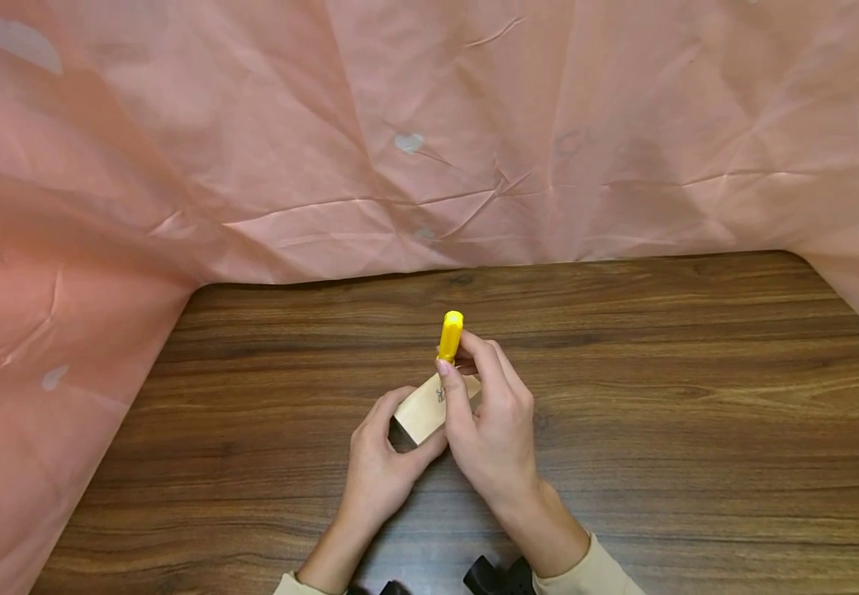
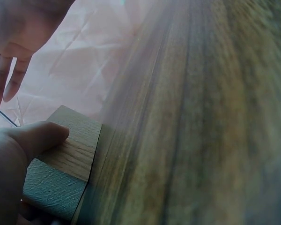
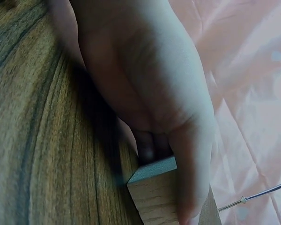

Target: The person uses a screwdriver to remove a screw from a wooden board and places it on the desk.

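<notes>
Near the middle of the table, my left hand (image 1: 381, 463) grips a small wooden block (image 1: 420, 413), pale on top with a dark end. Its thumb (image 2: 42, 136) lies along the block's side in the left wrist view. My right hand (image 1: 495, 421) pinches a screwdriver (image 1: 450, 337) with a yellow handle, low on the handle between thumb and fingers. The tool stands nearly upright over the block. In the right wrist view its thin metal shaft (image 3: 269, 189) meets a screw (image 3: 234, 205), whose threaded end points to the block. My right palm partly covers the block's right end.
The brown wood-grain table (image 1: 697, 397) extends around both hands. A pink cloth (image 1: 288, 149) with pale hearts hangs along the back and both sides. Black objects (image 1: 483, 574) show at the bottom edge near the wrists.
</notes>
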